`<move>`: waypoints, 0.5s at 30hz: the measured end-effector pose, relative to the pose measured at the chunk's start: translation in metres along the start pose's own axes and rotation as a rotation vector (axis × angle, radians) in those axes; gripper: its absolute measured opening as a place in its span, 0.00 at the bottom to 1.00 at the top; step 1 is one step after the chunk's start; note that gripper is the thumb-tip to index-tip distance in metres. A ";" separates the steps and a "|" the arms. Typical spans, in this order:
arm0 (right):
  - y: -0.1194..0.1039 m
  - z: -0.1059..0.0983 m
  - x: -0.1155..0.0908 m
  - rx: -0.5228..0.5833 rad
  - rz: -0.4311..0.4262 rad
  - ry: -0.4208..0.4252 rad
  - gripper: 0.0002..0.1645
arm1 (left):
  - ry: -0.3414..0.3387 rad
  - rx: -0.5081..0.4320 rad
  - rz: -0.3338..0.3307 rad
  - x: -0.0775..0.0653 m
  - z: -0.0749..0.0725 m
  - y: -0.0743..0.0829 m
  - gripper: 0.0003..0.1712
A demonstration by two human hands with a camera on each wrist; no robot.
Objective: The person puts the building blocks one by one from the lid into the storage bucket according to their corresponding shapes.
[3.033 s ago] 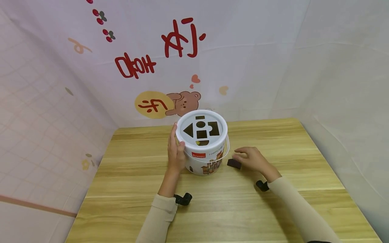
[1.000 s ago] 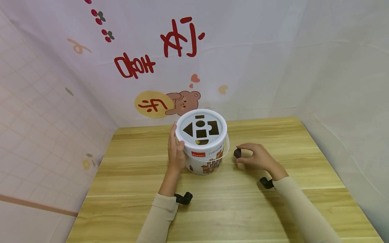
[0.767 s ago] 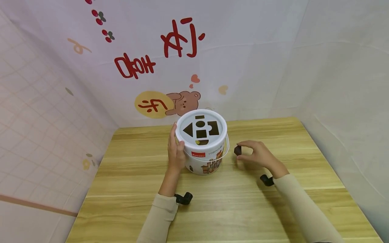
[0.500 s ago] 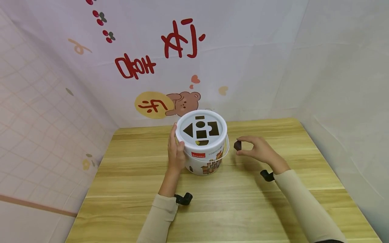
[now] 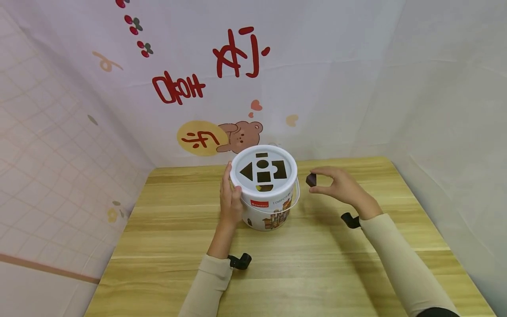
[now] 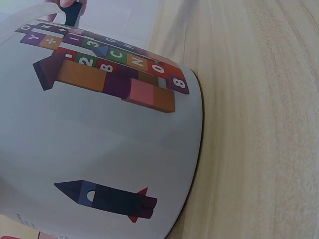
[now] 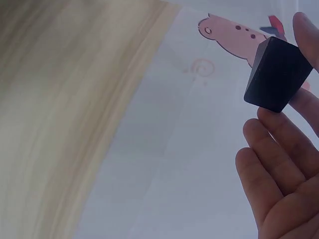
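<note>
A white toy-block bucket (image 5: 255,218) stands upright on the table in the head view, its printed side also filling much of the left wrist view. Its white lid (image 5: 250,157) has several cut-out shapes, including a triangle, a square and a circle; something yellow shows through the front one. My left hand (image 5: 229,202) rests along the bucket's left side, fingers extended up to the rim and thumb on the front. To the right of the bucket, my right hand (image 5: 342,187) pinches a dark toy block (image 5: 311,179) between thumb and fingers. The right wrist view shows this block (image 7: 278,74) with slanted, angular sides.
The wood-grain table (image 5: 285,277) reaches back to a printed white cloth (image 5: 332,88) just behind the bucket. Cloth also hangs along both sides. The bucket's thin white handle (image 5: 298,193) hangs down on its right, between bucket and right hand.
The right hand first reached to the dark block lying beside the bucket, then took hold of it and raised it to about lid height. The left hand has stayed on the bucket.
</note>
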State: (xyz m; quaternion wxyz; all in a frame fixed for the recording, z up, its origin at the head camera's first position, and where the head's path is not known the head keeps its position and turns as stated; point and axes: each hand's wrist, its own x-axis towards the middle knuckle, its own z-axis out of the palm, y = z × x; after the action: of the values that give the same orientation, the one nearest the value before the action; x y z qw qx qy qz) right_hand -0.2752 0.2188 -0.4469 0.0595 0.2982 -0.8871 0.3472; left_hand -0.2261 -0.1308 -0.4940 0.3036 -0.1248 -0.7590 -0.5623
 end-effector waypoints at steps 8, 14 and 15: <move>-0.007 -0.017 0.011 -0.004 -0.080 0.057 0.35 | 0.002 -0.003 0.001 0.000 -0.001 0.001 0.42; -0.013 -0.031 0.023 -0.051 -0.150 0.129 0.35 | 0.003 0.006 -0.014 0.000 0.000 0.001 0.43; -0.015 -0.033 0.026 -0.053 -0.155 0.128 0.35 | 0.008 0.008 -0.016 0.000 0.000 0.001 0.43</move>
State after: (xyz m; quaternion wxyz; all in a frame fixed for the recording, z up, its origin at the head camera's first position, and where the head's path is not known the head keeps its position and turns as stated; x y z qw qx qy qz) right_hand -0.2908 0.2186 -0.4050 0.1505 0.3416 -0.8647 0.3361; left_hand -0.2253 -0.1307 -0.4936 0.3025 -0.1153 -0.7610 -0.5622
